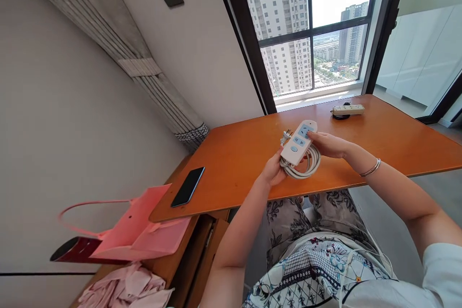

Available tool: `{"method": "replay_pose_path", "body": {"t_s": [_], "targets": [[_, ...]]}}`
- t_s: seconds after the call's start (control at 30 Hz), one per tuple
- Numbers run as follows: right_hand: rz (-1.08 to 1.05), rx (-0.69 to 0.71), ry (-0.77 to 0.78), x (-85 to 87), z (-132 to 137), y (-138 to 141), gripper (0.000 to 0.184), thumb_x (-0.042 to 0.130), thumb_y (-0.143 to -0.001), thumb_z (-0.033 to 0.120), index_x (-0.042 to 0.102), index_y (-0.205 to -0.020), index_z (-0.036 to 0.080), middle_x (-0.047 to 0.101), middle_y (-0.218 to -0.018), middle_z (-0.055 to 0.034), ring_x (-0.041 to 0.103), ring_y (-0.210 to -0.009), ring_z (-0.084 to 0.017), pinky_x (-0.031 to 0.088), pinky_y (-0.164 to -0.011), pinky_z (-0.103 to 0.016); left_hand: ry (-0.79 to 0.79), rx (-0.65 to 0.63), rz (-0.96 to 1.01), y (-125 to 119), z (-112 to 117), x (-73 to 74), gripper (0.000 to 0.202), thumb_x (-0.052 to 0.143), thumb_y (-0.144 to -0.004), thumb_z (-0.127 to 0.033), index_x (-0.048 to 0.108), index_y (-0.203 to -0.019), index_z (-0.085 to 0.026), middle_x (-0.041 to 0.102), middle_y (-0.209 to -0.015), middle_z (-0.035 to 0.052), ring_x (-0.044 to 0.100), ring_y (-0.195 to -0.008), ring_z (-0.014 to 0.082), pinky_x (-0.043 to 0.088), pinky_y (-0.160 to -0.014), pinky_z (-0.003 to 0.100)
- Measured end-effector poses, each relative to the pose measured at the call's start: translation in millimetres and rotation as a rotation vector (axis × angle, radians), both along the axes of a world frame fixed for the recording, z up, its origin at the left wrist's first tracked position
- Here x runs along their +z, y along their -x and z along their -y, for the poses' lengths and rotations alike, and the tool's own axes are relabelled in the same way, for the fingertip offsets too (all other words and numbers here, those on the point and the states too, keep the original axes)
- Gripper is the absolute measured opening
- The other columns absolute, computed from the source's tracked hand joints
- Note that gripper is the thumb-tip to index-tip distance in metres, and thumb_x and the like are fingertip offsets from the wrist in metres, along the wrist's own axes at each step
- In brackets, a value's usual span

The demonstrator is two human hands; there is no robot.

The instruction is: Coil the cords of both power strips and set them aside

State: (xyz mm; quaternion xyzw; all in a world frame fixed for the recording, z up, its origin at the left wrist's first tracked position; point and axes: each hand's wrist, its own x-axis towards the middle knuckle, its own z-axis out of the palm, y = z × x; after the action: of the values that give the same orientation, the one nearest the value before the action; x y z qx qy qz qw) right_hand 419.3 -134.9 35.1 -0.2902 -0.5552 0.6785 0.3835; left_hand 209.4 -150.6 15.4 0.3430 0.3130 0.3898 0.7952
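A white power strip (296, 147) with light-blue socket faces is held tilted above the table, its sockets facing up. My left hand (275, 167) is closed round its lower left end. At the upper right side, my right hand (327, 144) grips it, with the thumb on the socket face. The strip's white cord (311, 162) hangs in a coil beneath it, partly hidden by the strip. Its plug (286, 135) sticks out at the left with the metal prongs showing. Some fingers of both hands are hidden behind the strip and cord.
A second power strip (348, 110) with a black cord lies at the table's far right. A phone (187, 186) rests near the left edge of the brown table (231, 154). Left of the table are a pink bag (144, 231) and pink cloth (124, 288).
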Motion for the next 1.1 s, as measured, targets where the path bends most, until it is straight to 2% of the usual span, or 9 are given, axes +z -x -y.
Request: {"method": "replay_pose_path", "body": {"t_s": [0.17,0.3,0.43,0.53,0.67,0.77,0.9,1.0,1.1], "targets": [[-0.055,0.060,0.117,-5.1,1,-6,0.029,0.072,-0.086,0.044,0.066,-0.094,0.016,0.075,-0.096,-0.0093,0.071,-0.087,-0.018,0.060,-0.081,-0.030,-0.009,0.039,-0.109,-2,-8,-13.8,0.035,0.044,-0.101,-0.033,0.069,-0.114,-0.013,0.068,-0.064,0.0040,0.060,-0.048,0.0135,0.052,-0.046,0.023],[-0.122,0.070,0.189,-12.4,3,-6,0.028,0.070,-0.087,0.042,0.065,-0.097,0.016,0.074,-0.090,-0.0077,0.070,-0.078,-0.017,0.061,-0.075,-0.031,-0.014,0.058,-0.103,-8,-7,-15.3,0.028,0.053,-0.097,-0.031,0.071,-0.108,-0.012,0.068,-0.064,0.0041,0.059,-0.047,0.0131,0.053,-0.046,0.024],[-0.181,-0.105,0.181,-19.4,13,9,0.021,0.070,-0.086,0.036,0.063,-0.091,0.018,0.072,-0.083,-0.0041,0.063,-0.063,-0.012,0.056,-0.057,-0.022,0.040,0.101,-0.026,-11,-11,-12.1,0.025,0.055,-0.096,-0.032,0.069,-0.104,-0.014,0.072,-0.074,0.0061,0.065,-0.055,0.0149,0.056,-0.050,0.026],[-0.238,-0.296,0.154,-21.7,20,23,0.016,0.071,-0.084,0.032,0.061,-0.087,0.019,0.069,-0.077,-0.0019,0.059,-0.060,-0.011,0.053,-0.052,-0.020,0.047,0.114,0.023,-10,-16,-11.3,0.028,0.054,-0.097,-0.037,0.068,-0.105,-0.014,0.075,-0.083,0.0089,0.071,-0.069,0.0182,0.060,-0.063,0.029],[-0.320,-0.470,0.124,-22.0,22,31,0.017,0.072,-0.082,0.031,0.060,-0.088,0.020,0.066,-0.073,0.0005,0.055,-0.057,-0.011,0.051,-0.051,-0.021,-0.087,0.129,0.086,-9,-14,-18.2,0.039,0.061,-0.092,-0.049,0.065,-0.113,-0.016,0.076,-0.104,0.0119,0.073,-0.094,0.0239,0.060,-0.083,0.037],[-0.356,-0.548,0.107,-22.1,19,28,0.018,0.071,-0.081,0.032,0.059,-0.091,0.022,0.064,-0.075,0.0017,0.054,-0.055,-0.011,0.051,-0.050,-0.023,-0.231,0.159,0.026,-10,-6,-28.3,0.048,0.082,-0.076,-0.034,0.062,-0.117,-0.020,0.073,-0.115,0.0102,0.074,-0.094,0.0235,0.057,-0.086,0.036],[-0.339,-0.515,0.113,-23.9,15,18,0.019,0.069,-0.082,0.032,0.060,-0.095,0.021,0.066,-0.080,0.0010,0.054,-0.056,-0.011,0.053,-0.053,-0.024,-0.312,0.164,-0.079,-11,-1,-35.2,0.057,0.087,-0.066,-0.017,0.062,-0.117,-0.020,0.073,-0.111,0.0102,0.075,-0.087,0.0231,0.054,-0.083,0.034],[-0.315,-0.441,0.165,-24.9,13,7,0.018,0.065,-0.085,0.034,0.060,-0.095,0.020,0.066,-0.078,-0.0003,0.058,-0.057,-0.012,0.055,-0.057,-0.026,-0.280,0.123,-0.047,-10,-3,-32.3,0.050,0.085,-0.067,-0.015,0.065,-0.112,-0.017,0.074,-0.101,0.0098,0.074,-0.082,0.0233,0.054,-0.080,0.035],[-0.310,-0.351,0.218,-25.1,11,-2,0.018,0.060,-0.089,0.035,0.061,-0.098,0.019,0.069,-0.080,-0.0030,0.063,-0.062,-0.014,0.058,-0.064,-0.028,-0.259,0.119,0.004,-12,-5,-28.0,0.033,0.080,-0.068,-0.010,0.067,-0.098,-0.014,0.072,-0.086,0.0054,0.068,-0.065,0.0150,0.055,-0.075,0.033]]}}
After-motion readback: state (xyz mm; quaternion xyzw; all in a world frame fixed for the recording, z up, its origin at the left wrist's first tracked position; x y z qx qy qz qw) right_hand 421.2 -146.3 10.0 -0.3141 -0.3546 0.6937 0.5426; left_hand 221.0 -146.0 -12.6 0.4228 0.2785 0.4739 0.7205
